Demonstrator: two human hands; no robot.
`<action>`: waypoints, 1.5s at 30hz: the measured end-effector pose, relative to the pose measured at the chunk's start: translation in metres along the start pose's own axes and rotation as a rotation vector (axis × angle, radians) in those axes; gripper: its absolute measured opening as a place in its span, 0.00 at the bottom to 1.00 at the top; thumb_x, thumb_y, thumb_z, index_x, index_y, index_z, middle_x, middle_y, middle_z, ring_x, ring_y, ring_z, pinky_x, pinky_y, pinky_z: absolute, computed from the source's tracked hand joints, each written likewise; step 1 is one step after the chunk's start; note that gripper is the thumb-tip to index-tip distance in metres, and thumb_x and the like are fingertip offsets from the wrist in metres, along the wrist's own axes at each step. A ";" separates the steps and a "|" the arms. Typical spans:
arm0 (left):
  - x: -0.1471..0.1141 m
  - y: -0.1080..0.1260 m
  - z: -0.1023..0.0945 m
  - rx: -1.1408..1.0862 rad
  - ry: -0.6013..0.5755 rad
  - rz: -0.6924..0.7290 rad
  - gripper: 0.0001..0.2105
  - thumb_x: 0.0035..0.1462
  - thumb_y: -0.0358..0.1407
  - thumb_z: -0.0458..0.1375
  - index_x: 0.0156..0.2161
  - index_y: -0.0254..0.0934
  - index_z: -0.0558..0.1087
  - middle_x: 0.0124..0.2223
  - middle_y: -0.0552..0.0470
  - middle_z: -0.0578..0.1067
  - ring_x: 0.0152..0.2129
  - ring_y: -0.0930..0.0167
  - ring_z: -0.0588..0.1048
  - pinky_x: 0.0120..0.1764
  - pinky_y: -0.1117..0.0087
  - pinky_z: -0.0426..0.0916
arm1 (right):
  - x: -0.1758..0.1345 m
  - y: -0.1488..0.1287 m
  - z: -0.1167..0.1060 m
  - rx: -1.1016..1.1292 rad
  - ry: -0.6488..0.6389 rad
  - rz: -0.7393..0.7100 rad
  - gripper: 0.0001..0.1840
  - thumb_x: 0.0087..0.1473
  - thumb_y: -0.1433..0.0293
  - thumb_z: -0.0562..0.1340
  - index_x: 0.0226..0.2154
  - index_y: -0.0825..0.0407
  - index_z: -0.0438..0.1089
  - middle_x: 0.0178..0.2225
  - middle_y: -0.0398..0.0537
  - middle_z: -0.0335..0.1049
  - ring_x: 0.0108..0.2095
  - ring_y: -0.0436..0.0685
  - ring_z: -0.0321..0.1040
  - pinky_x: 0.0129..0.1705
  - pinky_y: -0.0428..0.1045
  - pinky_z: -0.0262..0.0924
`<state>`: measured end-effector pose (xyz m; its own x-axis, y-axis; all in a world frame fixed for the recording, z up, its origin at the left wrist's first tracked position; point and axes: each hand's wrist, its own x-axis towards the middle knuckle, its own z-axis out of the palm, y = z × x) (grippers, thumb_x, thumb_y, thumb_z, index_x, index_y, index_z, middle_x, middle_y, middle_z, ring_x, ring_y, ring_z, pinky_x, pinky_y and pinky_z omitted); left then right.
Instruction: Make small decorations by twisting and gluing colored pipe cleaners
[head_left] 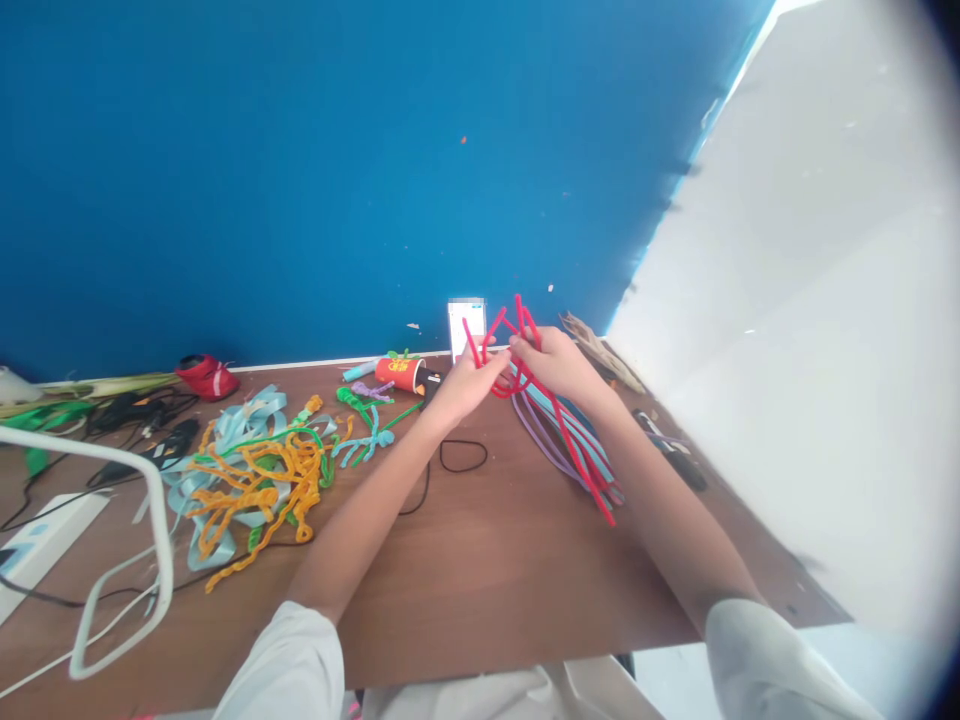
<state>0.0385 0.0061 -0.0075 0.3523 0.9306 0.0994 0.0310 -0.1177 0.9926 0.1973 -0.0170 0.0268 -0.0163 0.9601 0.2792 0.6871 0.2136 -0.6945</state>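
My left hand [472, 385] pinches bent red pipe cleaners [519, 312] above the table. Beside it, my right hand [561, 368] has its fingers closed on the same red stems. Several red ends stick up above both hands, and others cross between them. Long red lengths slant down to the right below my right hand. Underneath lies a bundle of purple, light blue and red pipe cleaners [546, 437], partly covered by my right forearm. How the red stems are joined at the fingertips is too small to make out.
Orange pipe cleaner figures [289, 475] and light blue ribbon [259, 412] pile up on the left. A red paper cup [400, 373] lies behind a blue pipe cleaner figure [369, 440]. A lit phone [459, 325] leans on the wall. A white power strip [49, 540] and white frame [159, 520] stand left.
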 end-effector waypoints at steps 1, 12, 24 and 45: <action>-0.003 -0.002 0.003 0.018 -0.047 0.016 0.20 0.60 0.41 0.60 0.53 0.38 0.62 0.36 0.51 0.76 0.30 0.71 0.76 0.36 0.69 0.69 | 0.001 0.002 0.000 -0.002 0.021 0.012 0.18 0.61 0.62 0.54 0.22 0.51 0.59 0.20 0.40 0.60 0.23 0.50 0.56 0.29 0.48 0.45; 0.000 -0.018 0.000 0.186 -0.070 0.126 0.31 0.52 0.39 0.67 0.55 0.41 0.55 0.36 0.55 0.74 0.29 0.73 0.74 0.35 0.70 0.67 | 0.000 0.002 0.009 0.001 0.020 -0.025 0.08 0.54 0.66 0.60 0.26 0.51 0.66 0.24 0.44 0.70 0.26 0.53 0.65 0.30 0.49 0.53; -0.003 -0.007 -0.003 0.625 0.035 0.186 0.15 0.57 0.38 0.57 0.49 0.40 0.62 0.40 0.45 0.78 0.40 0.59 0.77 0.39 0.63 0.67 | -0.004 -0.003 0.012 0.243 -0.153 -0.063 0.14 0.54 0.61 0.63 0.40 0.53 0.72 0.34 0.49 0.76 0.30 0.55 0.70 0.32 0.49 0.63; -0.002 0.007 -0.006 0.036 -0.203 0.073 0.11 0.53 0.37 0.66 0.38 0.32 0.73 0.27 0.50 0.78 0.24 0.73 0.76 0.27 0.73 0.69 | -0.005 -0.007 0.004 0.393 -0.248 -0.095 0.20 0.55 0.53 0.64 0.39 0.54 0.70 0.29 0.49 0.76 0.29 0.56 0.72 0.34 0.51 0.65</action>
<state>0.0320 0.0052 -0.0008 0.5358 0.8308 0.1506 0.0309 -0.1975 0.9798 0.1899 -0.0229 0.0277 -0.2711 0.9370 0.2201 0.3481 0.3087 -0.8852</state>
